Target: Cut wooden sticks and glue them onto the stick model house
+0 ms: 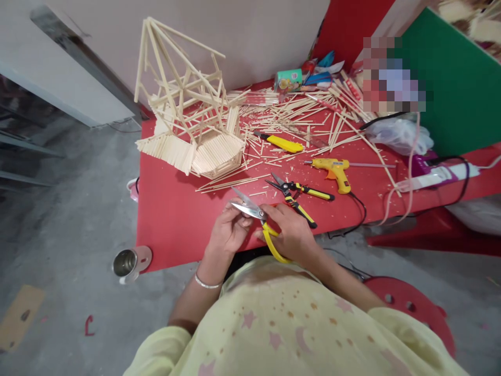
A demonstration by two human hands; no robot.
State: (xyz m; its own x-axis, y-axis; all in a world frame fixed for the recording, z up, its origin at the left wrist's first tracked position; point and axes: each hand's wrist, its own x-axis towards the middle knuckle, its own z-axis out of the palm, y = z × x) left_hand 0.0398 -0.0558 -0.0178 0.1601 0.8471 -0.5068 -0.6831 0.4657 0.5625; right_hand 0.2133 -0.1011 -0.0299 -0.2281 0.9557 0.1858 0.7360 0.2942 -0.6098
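Note:
My right hand [289, 232] is closed round the yellow-handled scissors [249, 210], whose blades are parted and point toward my left hand. My left hand [230, 230] is closed in a pinch near the blade tips; what its fingers hold, if anything, is too small to make out. Beyond my hands stands a model built of thin wooden sticks [183, 94], with a stick-covered base [217, 152]. Just past my right hand lies a pair of pliers-like cutters [291, 196] with yellow and black handles.
A yellow glue gun [332, 171] and a yellow utility knife [284, 143] lie on the red table [168, 219]. Loose wooden sticks [282, 117] cover its back. A metal mug [127, 262] is by the left corner, a green board [450, 89] at right, a red stool [410, 308] behind.

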